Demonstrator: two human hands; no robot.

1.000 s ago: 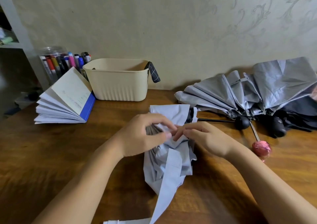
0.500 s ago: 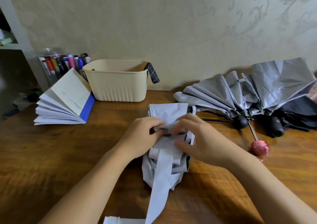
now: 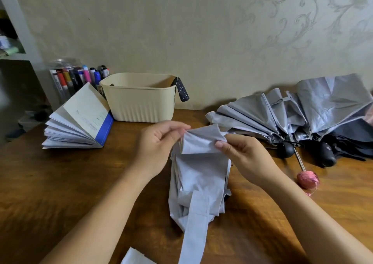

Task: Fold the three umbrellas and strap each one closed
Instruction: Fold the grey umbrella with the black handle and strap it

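Wooden counter meets a papered wall. My left hand and right hand pinch the pale umbrella; open wood lies left of it.

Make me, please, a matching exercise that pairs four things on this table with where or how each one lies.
1 pale umbrella
2 silver umbrella
3 cream basket
4 book

A stands upright at the back
B fanned open on the left
C pinched by the left hand and the right hand
D lies spread loose on the right

Pairs: 1-C, 2-D, 3-A, 4-B
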